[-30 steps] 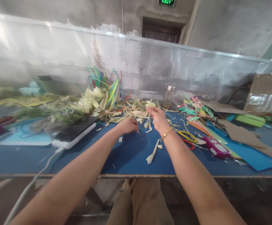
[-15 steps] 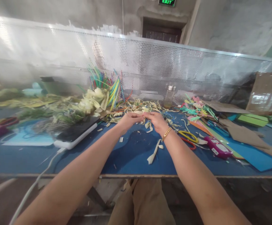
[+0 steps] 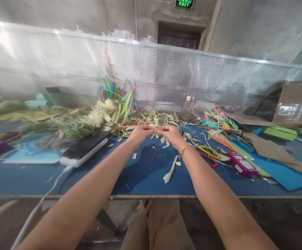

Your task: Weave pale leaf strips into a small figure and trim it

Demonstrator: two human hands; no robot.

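Note:
My left hand (image 3: 140,133) and my right hand (image 3: 172,134) meet over the blue table (image 3: 145,170), fingertips pinched together on a small pale strip piece (image 3: 156,132) held between them. A gold bracelet (image 3: 184,148) circles my right wrist. Just beyond the hands lies a heap of pale cream strips (image 3: 151,121). A longer pale strip (image 3: 171,169) lies on the table below my right wrist.
Yellow scissors (image 3: 208,150) and a pink tool (image 3: 241,164) lie right of my hand. A dark tablet on a white base (image 3: 84,149) with a cable sits left. Coloured sticks (image 3: 119,95), a glass jar (image 3: 187,107), paper sheets (image 3: 276,152) and a perforated metal screen (image 3: 166,73) stand behind.
My right hand drew back from the strip heap and my left hand rose to meet it. Both now pinch a small pale piece between them.

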